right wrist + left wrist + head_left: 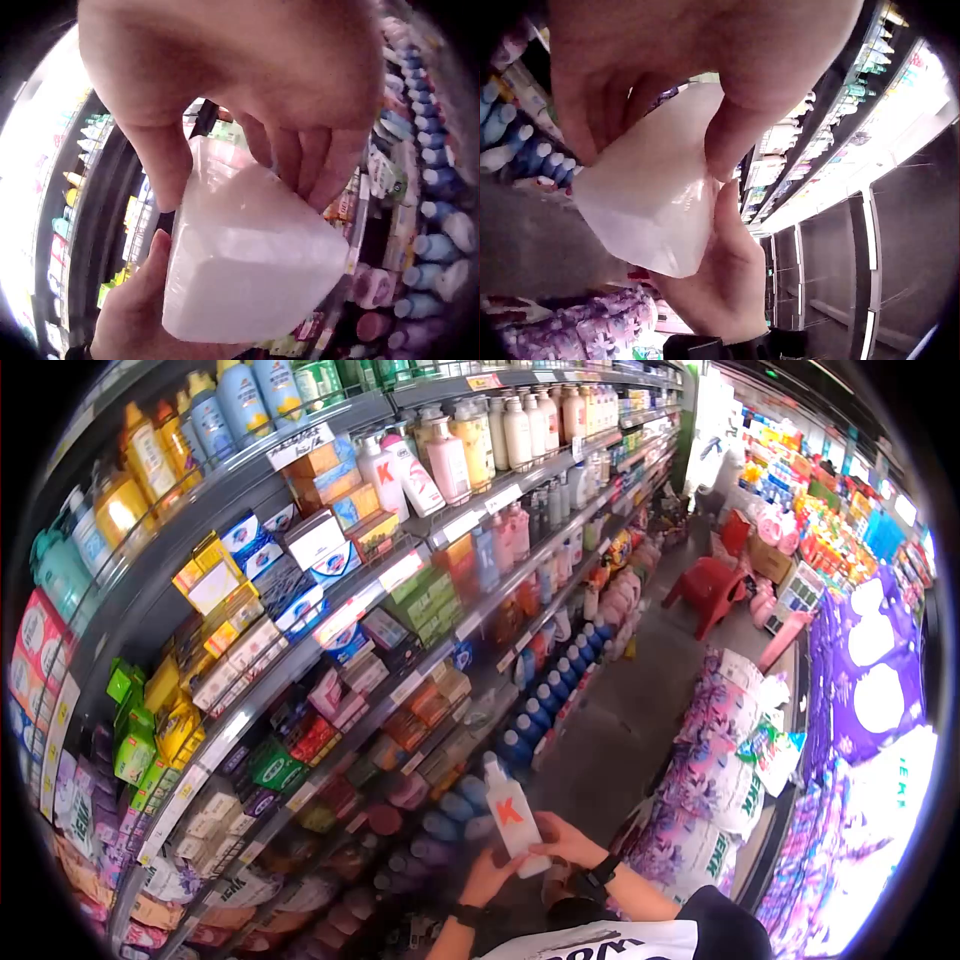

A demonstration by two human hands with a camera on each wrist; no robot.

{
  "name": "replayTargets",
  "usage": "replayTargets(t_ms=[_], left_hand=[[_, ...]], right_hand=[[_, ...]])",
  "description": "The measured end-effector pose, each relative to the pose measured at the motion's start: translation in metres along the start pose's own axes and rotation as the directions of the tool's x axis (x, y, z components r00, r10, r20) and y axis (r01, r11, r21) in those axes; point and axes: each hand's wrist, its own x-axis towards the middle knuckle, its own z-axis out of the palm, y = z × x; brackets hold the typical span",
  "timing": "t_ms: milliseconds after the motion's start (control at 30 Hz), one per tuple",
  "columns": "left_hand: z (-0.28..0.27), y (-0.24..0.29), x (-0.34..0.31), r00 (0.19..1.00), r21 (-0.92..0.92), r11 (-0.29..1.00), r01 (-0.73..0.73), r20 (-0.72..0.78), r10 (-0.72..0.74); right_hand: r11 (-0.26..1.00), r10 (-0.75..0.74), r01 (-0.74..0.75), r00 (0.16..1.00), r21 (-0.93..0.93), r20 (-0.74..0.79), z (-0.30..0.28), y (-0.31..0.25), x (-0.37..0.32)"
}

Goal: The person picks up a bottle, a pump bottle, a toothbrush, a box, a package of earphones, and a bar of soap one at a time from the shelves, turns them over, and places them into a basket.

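Note:
A white pump bottle [506, 812] with a large orange-red K is held in front of the body, pump end pointing away and slightly left. My left hand [484, 880] grips its lower left side. On the other side, my right hand [568, 842] holds it near the base, thumb on the front. In the left wrist view the bottle's pale base [649, 199] shows between the left thumb and fingers. From the right wrist, the white base [247, 270] faces the camera, with the right thumb and fingers curled round it and the left hand [139, 315] below.
Shelves of boxed soaps [425, 605] and bottles run along the left. Another K bottle [381, 475] stands on an upper shelf. Blue-capped bottles [540, 710] line the bottom shelf. Purple-flowered packs [705, 790] are stacked at right. A red plastic chair [708, 595] stands farther down the aisle.

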Motion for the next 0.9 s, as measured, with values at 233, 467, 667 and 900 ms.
replayTargets(t_ms=[233,467,667,900], left_hand=[[-0.018,0.089,0.105,0.884,0.327,0.897,-0.298,-0.259,0.389],[-0.048,0.239,0.18,0.594,0.341,0.658,-0.672,-0.282,0.753],[-0.101,0.34,0.258,0.327,0.598,0.385,-0.703,-0.209,0.922],[-0.121,0.413,0.319,0.374,0.694,0.579,-0.427,-0.447,0.812]], right_hand=[[0.92,-0.298,0.329,0.94,-0.212,0.166,-0.052,-0.097,0.115],[0.573,-0.642,0.674,0.723,-0.466,0.257,-0.042,-0.245,0.208],[0.38,-0.735,0.746,0.603,-0.547,0.311,-0.029,-0.357,0.284],[0.177,-0.79,0.817,0.451,-0.55,0.416,-0.045,-0.422,0.392]])
